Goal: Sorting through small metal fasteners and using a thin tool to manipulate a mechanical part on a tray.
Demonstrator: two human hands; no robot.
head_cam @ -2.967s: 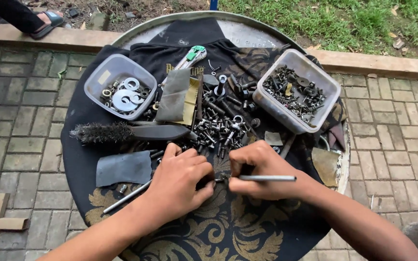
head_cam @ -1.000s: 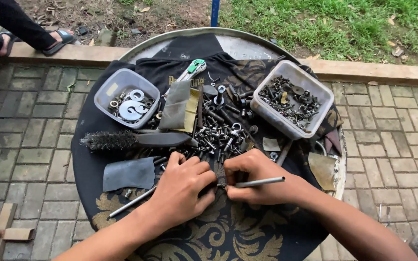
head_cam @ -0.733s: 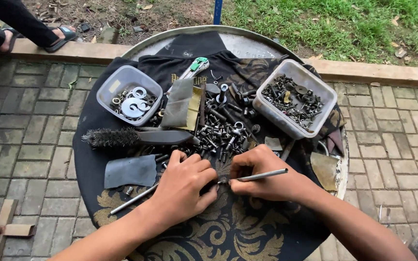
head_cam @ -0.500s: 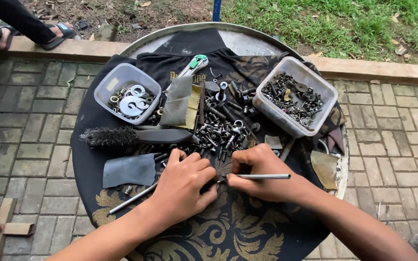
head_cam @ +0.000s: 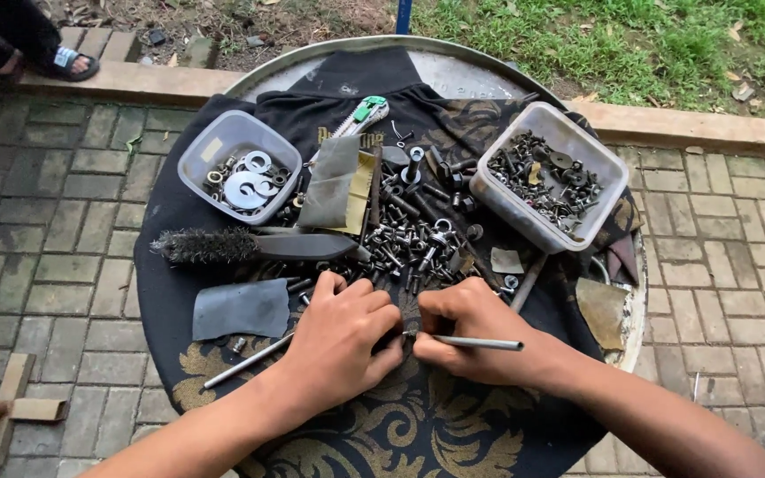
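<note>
Near the middle of the black cloth, the right hand grips a thin metal rod, now level again after tilting; the left hand stays curled beside it, contents hidden.

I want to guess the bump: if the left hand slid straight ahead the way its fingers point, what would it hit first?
Probably the right hand: the left hand points at it, fingertips nearly touching already.

Soft even daylight, faint shadows, no glare; sharp, slight wide-angle edge distortion.
</note>
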